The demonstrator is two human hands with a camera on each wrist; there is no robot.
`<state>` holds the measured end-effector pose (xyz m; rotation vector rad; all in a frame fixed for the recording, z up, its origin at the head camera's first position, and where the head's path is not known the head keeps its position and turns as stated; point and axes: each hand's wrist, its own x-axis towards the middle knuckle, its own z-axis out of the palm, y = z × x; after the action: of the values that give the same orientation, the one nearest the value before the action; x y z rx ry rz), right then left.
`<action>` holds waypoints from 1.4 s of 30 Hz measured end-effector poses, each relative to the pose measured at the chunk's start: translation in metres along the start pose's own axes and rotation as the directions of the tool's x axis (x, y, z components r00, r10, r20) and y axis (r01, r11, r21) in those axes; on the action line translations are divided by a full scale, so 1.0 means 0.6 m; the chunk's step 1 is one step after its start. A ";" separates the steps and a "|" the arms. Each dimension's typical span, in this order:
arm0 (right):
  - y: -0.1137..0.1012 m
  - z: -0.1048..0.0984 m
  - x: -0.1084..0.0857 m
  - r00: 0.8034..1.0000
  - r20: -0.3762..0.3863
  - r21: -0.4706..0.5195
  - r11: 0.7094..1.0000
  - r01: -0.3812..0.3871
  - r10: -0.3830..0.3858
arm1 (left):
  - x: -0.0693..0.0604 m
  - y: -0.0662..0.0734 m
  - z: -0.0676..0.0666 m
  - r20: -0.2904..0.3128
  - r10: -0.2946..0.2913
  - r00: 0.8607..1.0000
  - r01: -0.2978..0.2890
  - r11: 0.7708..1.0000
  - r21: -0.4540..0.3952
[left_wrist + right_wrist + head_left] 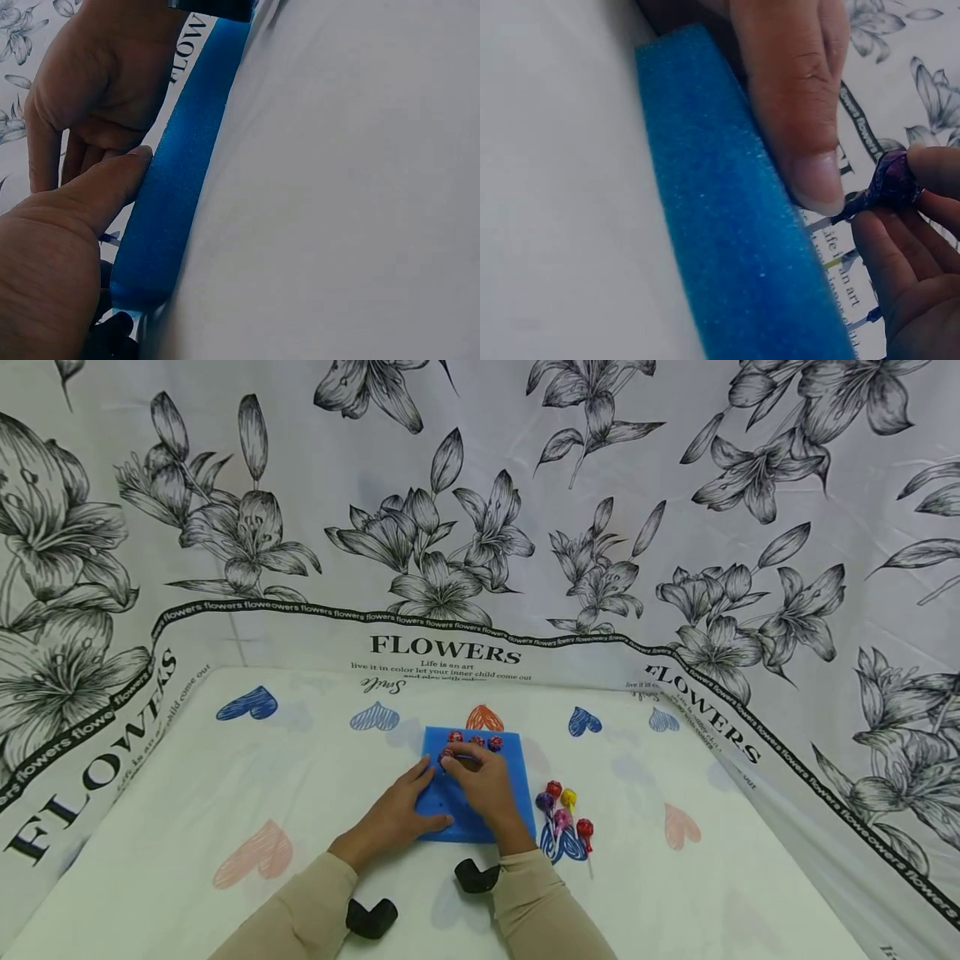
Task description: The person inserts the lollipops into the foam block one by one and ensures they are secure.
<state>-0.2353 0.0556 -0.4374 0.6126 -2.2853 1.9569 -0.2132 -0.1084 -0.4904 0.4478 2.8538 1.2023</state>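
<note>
A blue board point(465, 814) lies on the table, three red-wrapped lollipops point(477, 742) along its far edge. My left hand point(393, 814) rests at its left side, fingers extended and thumb over its near part; that thumb shows beside the board's blue edge point(176, 180) in the left wrist view. Above the board's upper left, my right hand point(483, 785) pinches a dark-wrapped lollipop point(446, 758). The right wrist view shows this purple-looking wrapper point(895, 180) between fingertips, its stick running toward the board. Whether the stick is in the board cannot be told.
Several loose lollipops, red point(585, 828), yellow point(568, 798), purple point(544, 802) and pink point(562, 818), lie right of the board on the heart-printed cloth point(637, 893). Black wrist-worn pieces point(371, 918) show by both sleeves. A flower-printed curtain point(442, 560) surrounds the table.
</note>
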 end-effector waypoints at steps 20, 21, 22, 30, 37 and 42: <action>-0.067 -0.030 -0.003 0.992 0.097 -0.128 0.987 0.096 -0.084 | -0.001 0.004 0.001 -0.001 0.006 1.000 -0.006 1.000 -0.008; -0.076 -0.034 -0.004 0.992 0.101 -0.137 0.986 0.092 -0.079 | -0.001 0.005 0.000 0.002 -0.001 1.000 0.001 1.000 -0.008; -0.085 -0.037 -0.005 0.991 0.105 -0.145 0.985 0.092 -0.077 | -0.001 0.006 -0.001 0.005 -0.006 1.000 0.006 1.000 -0.010; -0.143 -0.069 -0.021 0.984 0.110 -0.186 0.969 0.160 -0.141 | -0.003 0.006 -0.003 0.022 -0.038 0.999 0.038 0.999 -0.004; -0.152 -0.118 -0.030 0.964 0.135 -0.163 0.955 0.248 -0.227 | 0.000 0.008 -0.003 0.030 -0.042 0.999 0.042 0.999 -0.001; -0.165 -0.157 -0.049 0.947 0.109 -0.187 0.929 0.319 -0.303 | -0.002 0.006 0.001 0.038 -0.047 0.998 0.047 0.999 0.002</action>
<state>-0.1935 0.1427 -0.3367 0.9745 -2.2242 1.5602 -0.2110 -0.1059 -0.4883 0.3976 2.8166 1.1709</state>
